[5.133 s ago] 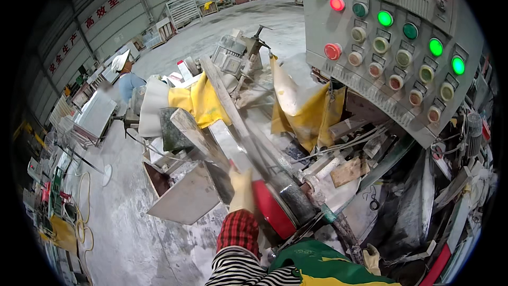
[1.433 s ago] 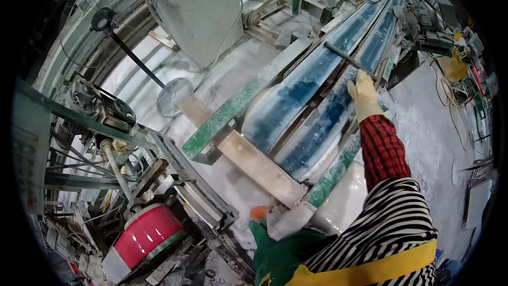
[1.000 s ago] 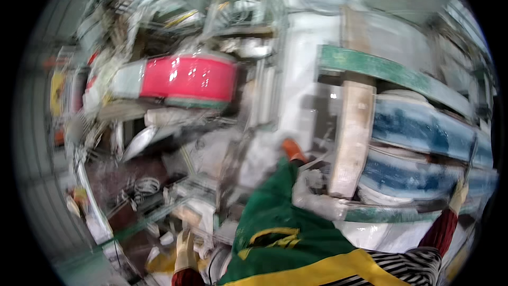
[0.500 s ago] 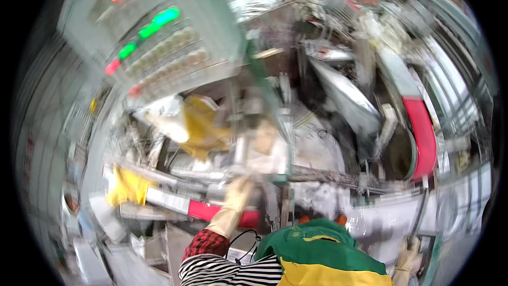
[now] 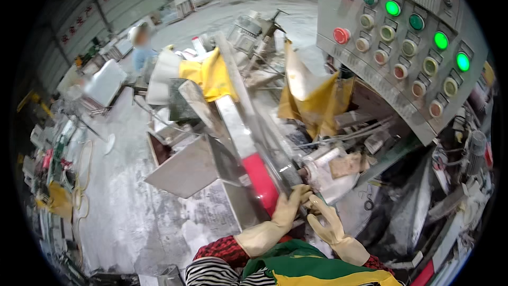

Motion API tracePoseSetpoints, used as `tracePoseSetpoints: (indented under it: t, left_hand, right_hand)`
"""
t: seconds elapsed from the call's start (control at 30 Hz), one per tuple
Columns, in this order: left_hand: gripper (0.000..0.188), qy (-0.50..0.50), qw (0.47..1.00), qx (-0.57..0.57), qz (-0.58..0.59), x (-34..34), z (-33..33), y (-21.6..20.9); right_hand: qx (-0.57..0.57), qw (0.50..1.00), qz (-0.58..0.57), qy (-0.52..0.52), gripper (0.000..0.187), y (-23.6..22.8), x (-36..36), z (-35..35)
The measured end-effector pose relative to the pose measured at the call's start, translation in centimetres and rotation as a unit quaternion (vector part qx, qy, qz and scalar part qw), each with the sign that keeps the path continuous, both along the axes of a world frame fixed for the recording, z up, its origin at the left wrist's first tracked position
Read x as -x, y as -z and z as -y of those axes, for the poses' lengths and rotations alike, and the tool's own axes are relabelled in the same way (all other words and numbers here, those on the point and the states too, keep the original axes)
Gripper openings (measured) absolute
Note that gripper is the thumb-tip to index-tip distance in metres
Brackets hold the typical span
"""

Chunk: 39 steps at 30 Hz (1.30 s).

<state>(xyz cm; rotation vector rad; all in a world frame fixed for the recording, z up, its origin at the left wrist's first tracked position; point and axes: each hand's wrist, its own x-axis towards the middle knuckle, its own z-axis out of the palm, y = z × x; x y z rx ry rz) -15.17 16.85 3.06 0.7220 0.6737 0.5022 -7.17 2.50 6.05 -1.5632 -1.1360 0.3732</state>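
Observation:
Both hands wear cream rubber gloves and are close together at the near end of a long machine rail. My left hand reaches over the rail's dark edge beside a red panel; its fingers are bent together, and anything within them is hidden. My right hand is just right of it, thumb and fingers apart, fingertips near the left hand's fingers. No object shows in its palm. Beyond the hands lies a whitish roller-like part with a brown block beside it.
A grey control panel with lit green and red buttons hangs at upper right. Yellow cloths drape over the machine. A grey board juts out at left. A person stands farther back. Metal sheets and clutter fill the right side.
The view has swung left, so the control panel now appears at upper right. My right hand, earlier at far right by a dark rod, is now beside my left; the rod is out of its grasp.

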Motion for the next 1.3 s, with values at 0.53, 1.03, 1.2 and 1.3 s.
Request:
tracePoseSetpoints:
  t: [0.53, 1.03, 1.2, 1.3]
  left_hand:
    - [0.036, -0.242, 0.809, -0.194, -0.498, 33.0, -17.5, -14.5]
    - [0.028, -0.178, 0.674, -0.3, -0.651, 36.2, -37.7, -11.6]
    - [0.029, -0.075, 0.681, -0.352, -0.637, 36.8, -45.5, -16.3]
    - [0.046, -0.242, 0.716, -0.436, -0.489, 37.9, -48.5, -22.1]
  right_hand:
    - [0.214, 0.936, -0.25, -0.129, 0.043, 10.9, -3.9, 4.1]
    - [0.166, 0.976, 0.049, -0.129, 0.036, 4.5, 0.0, -10.8]
    - [0.154, 0.972, 0.16, -0.073, 0.039, 3.6, 1.0, -16.1]
    - [0.203, 0.967, 0.148, -0.043, 0.041, 1.8, 2.5, -19.8]
